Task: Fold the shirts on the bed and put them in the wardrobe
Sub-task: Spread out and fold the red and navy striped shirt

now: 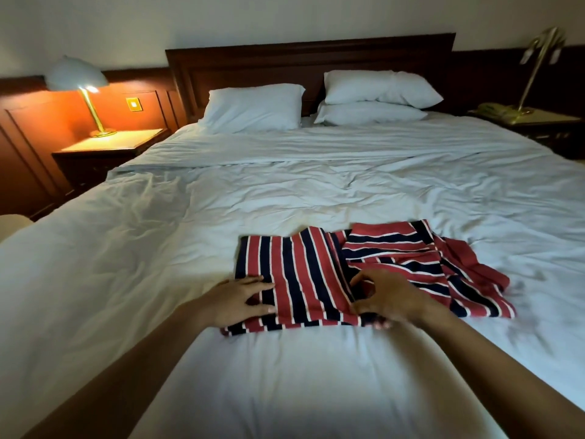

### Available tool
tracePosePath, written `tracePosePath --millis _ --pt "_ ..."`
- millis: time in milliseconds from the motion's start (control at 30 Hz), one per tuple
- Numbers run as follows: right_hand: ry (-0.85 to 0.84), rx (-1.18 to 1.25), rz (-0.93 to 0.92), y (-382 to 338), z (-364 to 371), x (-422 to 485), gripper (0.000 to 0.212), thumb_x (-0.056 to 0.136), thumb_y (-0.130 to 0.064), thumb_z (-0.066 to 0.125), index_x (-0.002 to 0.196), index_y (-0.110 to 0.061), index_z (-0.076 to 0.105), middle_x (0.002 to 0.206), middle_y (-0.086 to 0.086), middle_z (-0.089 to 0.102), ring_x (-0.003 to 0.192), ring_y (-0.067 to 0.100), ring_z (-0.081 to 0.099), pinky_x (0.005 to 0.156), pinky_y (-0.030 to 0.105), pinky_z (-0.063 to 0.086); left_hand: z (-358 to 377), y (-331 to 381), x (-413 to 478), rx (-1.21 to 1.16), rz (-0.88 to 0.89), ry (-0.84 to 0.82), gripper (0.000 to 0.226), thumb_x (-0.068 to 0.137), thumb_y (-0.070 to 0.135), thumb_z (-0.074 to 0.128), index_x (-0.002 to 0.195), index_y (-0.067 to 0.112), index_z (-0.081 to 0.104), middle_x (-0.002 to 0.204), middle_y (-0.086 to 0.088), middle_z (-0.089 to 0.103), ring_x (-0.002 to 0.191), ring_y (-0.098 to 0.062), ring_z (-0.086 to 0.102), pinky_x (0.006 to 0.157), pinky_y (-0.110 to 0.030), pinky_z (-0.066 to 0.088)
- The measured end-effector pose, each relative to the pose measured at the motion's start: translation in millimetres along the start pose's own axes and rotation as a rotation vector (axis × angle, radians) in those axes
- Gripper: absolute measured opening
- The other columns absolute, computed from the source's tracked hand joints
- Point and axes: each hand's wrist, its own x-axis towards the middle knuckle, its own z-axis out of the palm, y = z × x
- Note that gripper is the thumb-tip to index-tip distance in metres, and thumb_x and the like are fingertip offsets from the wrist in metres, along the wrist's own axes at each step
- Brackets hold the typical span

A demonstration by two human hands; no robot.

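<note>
Pressing folded left end of striped shirt [304,274] with flat left hand [240,299]; pinching mid-fold with curled right hand [386,299], slightly blurred. Lying on near part of bed [285,185], long axis left-right. Loose half trailing beyond right hand, so probably that hand's fold.

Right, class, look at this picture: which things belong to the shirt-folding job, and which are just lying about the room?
Part of the job: striped shirt; bed it lies on; left hand and right hand, both on the shirt.

Just lying about: pillows; lit lamp; bedside table; brass lamp; telephone.
</note>
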Motion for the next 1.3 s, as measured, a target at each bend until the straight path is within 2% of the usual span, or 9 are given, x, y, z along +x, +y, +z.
tracePosePath --millis 67,133,300,400,533,700,967,1133,1300 --pt "0.180 -0.206 -0.061 -2.9 -9.4 16.4 0.034 0.087 -0.033 0.073 0.116 -0.020 0.062 0.109 -0.002 0.066 0.071 0.011 0.065 0.065 0.024 0.050 -9.0 3.6 8.4 -0.020 -0.021 0.121 0.076 0.078 0.083 0.037 0.137 0.040 0.053 0.140 0.013 0.048 0.134 -0.014 0.044 0.112 -0.036 0.031" --pt "0.354 -0.280 -0.107 -9.9 -12.7 43.7 0.032 0.088 -0.040 0.069 0.111 -0.017 0.066 0.107 0.000 0.069 0.090 0.017 0.064 0.080 0.031 0.049 -11.9 8.7 24.4 -0.057 -0.014 0.240 0.051 0.092 0.067 0.048 0.130 0.035 0.058 0.130 0.011 0.049 0.127 -0.016 0.047 0.109 -0.040 0.036" --pt "0.409 -0.250 -0.013 -27.0 -4.2 137.6 0.049 0.091 -0.056 0.053 0.086 -0.009 0.068 0.091 0.011 0.069 0.087 0.027 0.065 0.074 0.034 0.051 -7.2 5.6 81.8 -0.198 -0.101 0.319 0.059 0.101 0.056 0.041 0.154 0.033 0.029 0.162 0.002 0.024 0.149 -0.024 0.023 0.120 -0.046 0.023" --pt "0.355 -0.217 0.061 -29.1 3.6 180.3 0.065 0.087 -0.070 0.048 0.095 -0.007 0.065 0.098 0.010 0.067 0.091 0.029 0.064 0.081 0.038 0.053 -7.1 -5.4 111.9 -0.247 -0.172 0.394 0.059 0.103 0.054 0.038 0.156 0.032 0.024 0.165 0.002 0.021 0.152 -0.025 0.016 0.123 -0.049 0.016" --pt "0.472 -0.140 0.050 -28.2 9.4 203.3 0.037 0.091 -0.049 0.061 0.088 -0.012 0.066 0.092 0.006 0.068 0.091 0.028 0.065 0.079 0.035 0.053 -5.6 -22.4 137.3 -0.246 -0.236 0.475 0.052 0.104 0.050 0.035 0.153 0.030 0.033 0.162 0.000 0.029 0.150 -0.027 0.019 0.122 -0.049 0.011" --pt "0.593 -0.036 0.024 -7.9 -2.5 205.2 0.026 0.094 -0.034 0.063 0.077 -0.014 0.061 0.079 0.004 0.063 0.082 0.027 0.062 0.070 0.030 0.046 -3.1 -38.5 153.0 -0.110 -0.286 0.649 0.033 0.105 0.040 0.037 0.120 0.021 0.060 0.133 -0.008 0.053 0.127 -0.031 0.038 0.106 -0.047 0.027" --pt "0.532 -0.163 -0.031 -9.5 -5.5 193.3 0.032 0.094 -0.047 0.057 0.100 -0.016 0.059 0.106 0.009 0.062 0.097 0.029 0.060 0.083 0.038 0.050 -6.6 -35.8 156.7 -0.073 -0.278 0.644 0.033 0.104 0.044 0.042 0.118 0.021 0.062 0.133 -0.008 0.049 0.127 -0.031 0.035 0.109 -0.048 0.024" --pt "0.456 -0.341 -0.105 -11.2 2.3 111.9 0.053 0.090 -0.066 0.050 0.070 -0.017 0.057 0.071 0.002 0.060 0.076 0.025 0.060 0.068 0.034 0.045 8.3 -16.2 114.0 -0.122 -0.007 0.698 0.059 0.098 0.058 0.035 0.140 0.021 0.053 0.147 -0.003 0.044 0.143 -0.025 0.030 0.119 -0.038 0.011" --pt "0.216 -0.429 -0.078 -2.4 31.6 56.8 0.070 0.078 -0.079 0.054 0.052 -0.014 0.049 0.050 -0.002 0.051 0.048 0.013 0.052 0.057 0.031 0.046 31.6 6.6 67.6 -0.039 0.011 0.299 0.095 0.079 0.087 0.002 0.160 0.036 0.011 0.168 0.008 -0.002 0.155 -0.015 -0.006 0.123 -0.038 -0.006"
